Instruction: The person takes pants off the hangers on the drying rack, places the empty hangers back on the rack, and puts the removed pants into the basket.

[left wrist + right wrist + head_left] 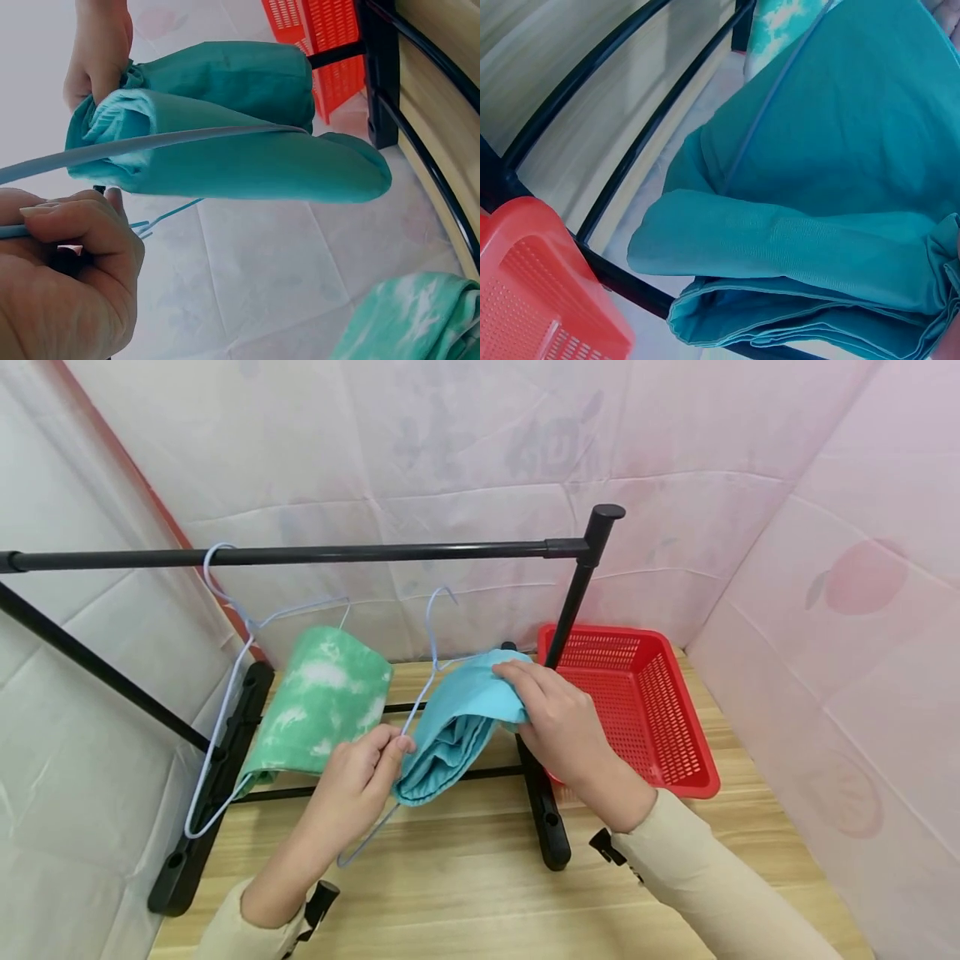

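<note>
My left hand (pixel 358 781) pinches the side wire of a pale blue hanger (pixel 432 639) between thumb and fingers. A folded turquoise cloth (pixel 468 693) lies over that hanger, its lower wire inside the fold. On the right, my right hand (pixel 562 718) grips the cloth's edge, fingers on top; the thumb is hidden in the head view. In the left wrist view the hanger wire (pixel 165 141) crosses in front of the rolled layers. To the left, a green and white tie-dye cloth (pixel 322 697) hangs on a second hanger (pixel 225 714), hooked over the rack's bar.
The black rack (pixel 375 554) stands on a wooden table (pixel 465 893), its right upright and foot (pixel 547 810) close to my right hand. A red perforated basket (pixel 678 718) sits behind that hand. White printed sheets (pixel 465 460) enclose the back and sides.
</note>
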Tool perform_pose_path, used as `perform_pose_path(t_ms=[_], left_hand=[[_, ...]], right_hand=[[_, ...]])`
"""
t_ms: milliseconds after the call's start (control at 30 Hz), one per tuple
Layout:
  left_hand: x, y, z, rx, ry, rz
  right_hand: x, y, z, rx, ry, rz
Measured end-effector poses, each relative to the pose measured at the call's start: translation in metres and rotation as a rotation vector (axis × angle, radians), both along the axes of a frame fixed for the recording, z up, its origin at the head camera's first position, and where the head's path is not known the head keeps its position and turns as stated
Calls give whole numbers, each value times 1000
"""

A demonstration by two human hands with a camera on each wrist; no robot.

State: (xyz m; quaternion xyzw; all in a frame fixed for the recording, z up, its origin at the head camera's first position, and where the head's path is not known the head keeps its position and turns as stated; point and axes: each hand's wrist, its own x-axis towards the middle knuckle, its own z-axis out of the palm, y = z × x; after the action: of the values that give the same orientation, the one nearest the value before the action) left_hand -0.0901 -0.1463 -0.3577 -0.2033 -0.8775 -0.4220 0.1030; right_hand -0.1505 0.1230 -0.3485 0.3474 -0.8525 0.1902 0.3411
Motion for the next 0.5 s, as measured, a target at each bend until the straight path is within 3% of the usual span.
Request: perform_pose_path(t_ms=[500], left_hand=[[-1, 4, 0, -40, -10, 22]], right_hand=[[7, 5, 19, -28, 26, 12]])
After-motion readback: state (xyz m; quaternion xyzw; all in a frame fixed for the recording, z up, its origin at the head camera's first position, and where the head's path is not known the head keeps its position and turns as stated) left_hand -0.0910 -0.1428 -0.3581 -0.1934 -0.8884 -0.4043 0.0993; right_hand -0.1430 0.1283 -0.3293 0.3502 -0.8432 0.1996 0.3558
